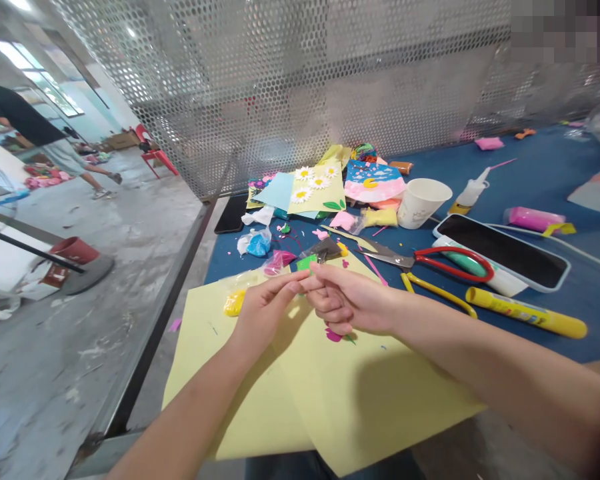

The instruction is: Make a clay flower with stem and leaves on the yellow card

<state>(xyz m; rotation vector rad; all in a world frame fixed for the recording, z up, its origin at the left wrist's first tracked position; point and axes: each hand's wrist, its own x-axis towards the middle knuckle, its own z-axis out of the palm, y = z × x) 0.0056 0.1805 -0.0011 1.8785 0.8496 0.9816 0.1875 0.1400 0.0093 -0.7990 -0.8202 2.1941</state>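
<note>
Pale yellow card lies under our two hands, one sheet as far as we can tell, its long axis running across our view and a corner angled toward the blue mat. Our left hand and right hand are together above it, their fingertips meeting and pointing at each other; we cannot tell whether they pinch anything. Just beyond them lie one green scrap and one yellow clay lump. On the mat we count one pair of red-handled scissors, one paper cup, one glue bottle, two phones and four paper daisies on a finished card.
</note>
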